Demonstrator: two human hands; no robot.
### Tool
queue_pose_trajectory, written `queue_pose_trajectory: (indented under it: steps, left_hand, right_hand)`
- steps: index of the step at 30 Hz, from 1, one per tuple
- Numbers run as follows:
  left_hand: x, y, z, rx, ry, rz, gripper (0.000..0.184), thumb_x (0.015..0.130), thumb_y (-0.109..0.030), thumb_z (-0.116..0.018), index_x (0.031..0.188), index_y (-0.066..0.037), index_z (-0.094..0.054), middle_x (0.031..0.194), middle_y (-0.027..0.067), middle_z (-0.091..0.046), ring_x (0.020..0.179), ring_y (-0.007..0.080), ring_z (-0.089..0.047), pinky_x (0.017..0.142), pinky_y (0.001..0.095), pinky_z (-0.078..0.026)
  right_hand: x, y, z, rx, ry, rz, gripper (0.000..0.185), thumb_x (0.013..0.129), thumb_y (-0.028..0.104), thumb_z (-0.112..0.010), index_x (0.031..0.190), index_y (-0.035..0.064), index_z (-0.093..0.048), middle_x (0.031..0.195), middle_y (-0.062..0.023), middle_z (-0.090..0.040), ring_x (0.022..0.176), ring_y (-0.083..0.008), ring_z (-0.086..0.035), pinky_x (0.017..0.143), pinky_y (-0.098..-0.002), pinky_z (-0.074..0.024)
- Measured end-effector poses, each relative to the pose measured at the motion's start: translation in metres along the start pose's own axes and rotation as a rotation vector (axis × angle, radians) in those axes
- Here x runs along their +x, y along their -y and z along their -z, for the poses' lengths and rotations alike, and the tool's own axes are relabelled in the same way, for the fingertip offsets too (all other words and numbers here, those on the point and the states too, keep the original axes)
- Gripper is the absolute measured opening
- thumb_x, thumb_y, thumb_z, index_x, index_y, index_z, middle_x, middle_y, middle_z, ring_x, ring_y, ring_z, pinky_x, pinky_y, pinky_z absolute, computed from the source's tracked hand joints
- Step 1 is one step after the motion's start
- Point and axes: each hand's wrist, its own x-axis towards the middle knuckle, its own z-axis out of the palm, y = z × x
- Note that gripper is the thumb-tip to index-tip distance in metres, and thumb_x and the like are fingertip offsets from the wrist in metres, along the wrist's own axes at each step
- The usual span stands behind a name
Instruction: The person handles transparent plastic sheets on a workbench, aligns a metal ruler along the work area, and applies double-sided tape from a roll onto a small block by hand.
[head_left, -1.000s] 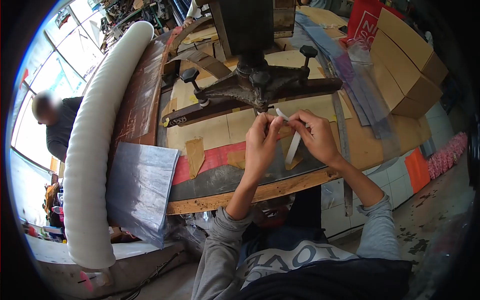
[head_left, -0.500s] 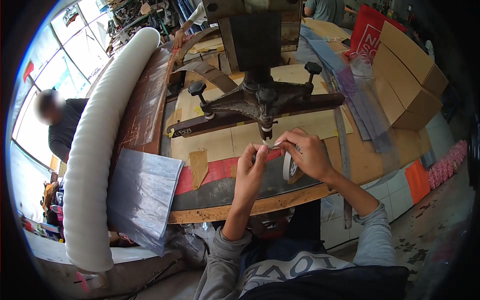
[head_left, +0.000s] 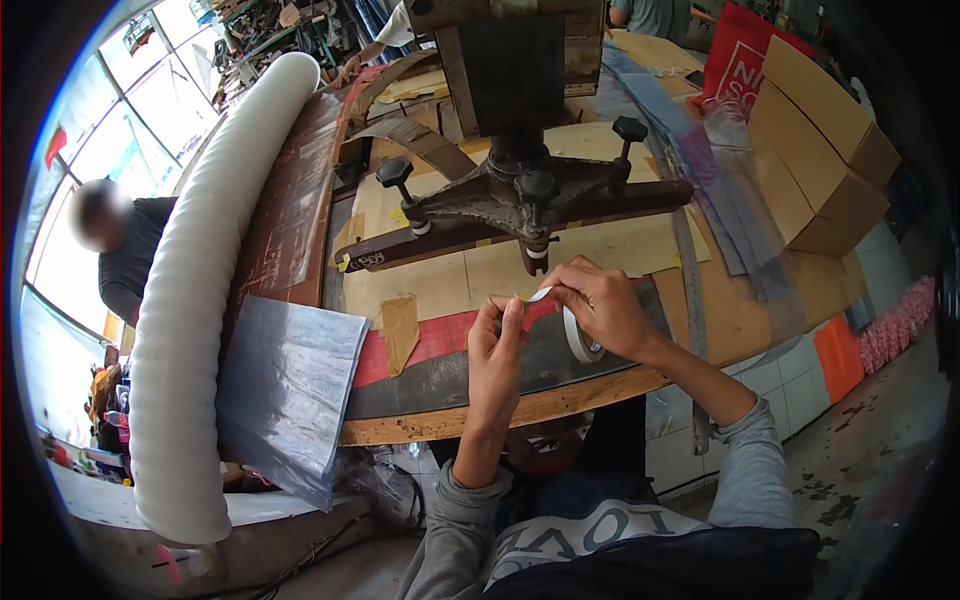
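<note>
My left hand (head_left: 494,335) pinches one end of a short white strip of tape (head_left: 539,295) between thumb and finger. The fingers of my right hand (head_left: 607,312) are closed on the other end, close by on the right. Below these fingers hangs a white roll of tape (head_left: 571,338), partly hidden by the right hand; how it is held I cannot tell. Both hands are above the front edge of the workbench, just in front of the black metal press head (head_left: 525,205) with its long crossbar.
A long white foam roll (head_left: 190,290) runs along the left side. Clear plastic sheets (head_left: 290,375) lie over the front left corner. Cardboard boxes (head_left: 815,165) and a metal ruler (head_left: 691,300) are on the right. One person (head_left: 135,245) stands at the left; another's hand (head_left: 347,70) touches the bench's far side.
My hands have moved slightly apart, and more of the white strip shows between them. The tape roll has turned a little. The other person's hand at the far side has shifted back.
</note>
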Motion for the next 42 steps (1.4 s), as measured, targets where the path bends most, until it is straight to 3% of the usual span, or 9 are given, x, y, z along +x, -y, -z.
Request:
queue_pose_trajectory:
  steps: [3,8,11,14,18,24,33,39,42]
  left_hand:
    - [0.0,0.0,0.005,-0.034,-0.008,0.05,0.016,0.095,-0.017,-0.049,0.083,-0.007,-0.05,0.078,-0.0042,-0.042,0.063,0.002,-0.034,0.054,0.0171,-0.03]
    - [-0.004,-0.018,0.062,0.497,-0.415,-0.439,0.016,0.095,-0.016,-0.049,0.083,-0.006,-0.05,0.074,-0.002,-0.044,0.061,0.0035,-0.035,0.053,0.0197,-0.031]
    - [-0.012,-0.039,0.095,0.433,-0.335,-0.145,0.013,0.092,-0.011,-0.053,0.083,-0.002,-0.053,0.078,0.0022,-0.045,0.06,0.0091,-0.037,0.054,0.0233,-0.036]
    - [-0.007,-0.035,0.09,1.13,-0.407,-0.441,0.011,0.09,-0.011,-0.055,0.088,0.0,-0.057,0.078,0.0069,-0.048,0.06,0.0141,-0.043,0.056,0.027,-0.038]
    - [-0.01,-0.03,0.1,1.432,-0.339,-0.438,0.013,0.083,-0.009,-0.061,0.092,-0.001,-0.058,0.08,0.0137,-0.05,0.072,0.0277,-0.052,0.064,0.0368,-0.042]
    - [-0.003,-0.034,0.103,1.529,-0.322,-0.525,0.021,0.08,-0.007,-0.063,0.101,-0.003,-0.058,0.077,0.014,-0.047,0.071,0.0305,-0.049,0.067,0.0404,-0.042]
    - [-0.004,-0.034,0.027,0.621,0.096,-0.232,0.054,0.089,0.001,-0.043,0.14,-0.005,-0.026,0.09,0.0089,-0.055,0.075,0.0172,-0.053,0.07,0.0282,-0.043]
    - [0.008,-0.008,-0.035,-0.135,0.176,-0.168,0.035,0.094,-0.002,-0.043,0.127,0.0,-0.036,0.111,0.013,-0.058,0.094,0.0132,-0.057,0.083,0.0256,-0.045]
    - [0.01,0.0,-0.046,-0.192,0.201,-0.09,0.027,0.093,-0.004,-0.048,0.118,0.002,-0.041,0.119,0.0174,-0.055,0.102,0.0145,-0.056,0.089,0.0271,-0.044]
  right_hand:
    - [-0.001,-0.003,-0.002,-0.007,-0.007,-0.012,0.006,0.083,0.006,-0.061,0.087,0.0017,-0.061,0.071,-0.0117,-0.06,0.069,-0.0253,-0.057,0.062,-0.0357,-0.0446]
    - [-0.001,-0.023,0.031,0.026,-0.07,-0.254,0.005,0.085,0.003,-0.057,0.087,0.001,-0.061,0.071,-0.0109,-0.06,0.063,-0.0172,-0.06,0.059,-0.0299,-0.0455]
    - [-0.005,-0.023,0.033,0.134,-0.028,-0.221,0.012,0.091,0.009,-0.054,0.09,0.0007,-0.061,0.071,-0.0078,-0.061,0.061,-0.0116,-0.058,0.057,-0.0247,-0.043]
    - [-0.005,-0.026,0.034,0.26,-0.007,-0.239,0.016,0.093,0.014,-0.052,0.094,0.0005,-0.061,0.073,-0.0046,-0.062,0.068,-0.0088,-0.058,0.061,-0.0231,-0.0427]
    - [-0.006,-0.029,0.037,0.437,0.055,-0.29,0.023,0.094,0.02,-0.052,0.098,-0.0012,-0.058,0.077,-0.003,-0.06,0.078,-0.0087,-0.056,0.073,-0.0239,-0.0431]
    - [-0.007,-0.032,0.038,0.506,0.018,-0.323,0.017,0.092,0.018,-0.056,0.095,0.0014,-0.059,0.074,-0.0011,-0.061,0.073,-0.0053,-0.056,0.067,-0.0207,-0.0412]
    - [-0.013,-0.022,0.035,0.488,-0.094,-0.311,0.014,0.088,0.013,-0.06,0.097,0.0036,-0.055,0.083,-0.0011,-0.062,0.078,-0.0049,-0.057,0.064,-0.0206,-0.0408]
    - [-0.025,-0.007,0.033,0.393,-0.231,-0.218,0.014,0.086,0.006,-0.059,0.099,0.0022,-0.058,0.086,-0.0025,-0.062,0.083,-0.0067,-0.059,0.063,-0.0197,-0.0435]
    - [-0.028,-0.007,0.032,0.331,-0.282,-0.137,0.016,0.084,0.003,-0.059,0.1,0.0019,-0.059,0.088,-0.004,-0.061,0.081,-0.0082,-0.06,0.064,-0.0191,-0.0449]
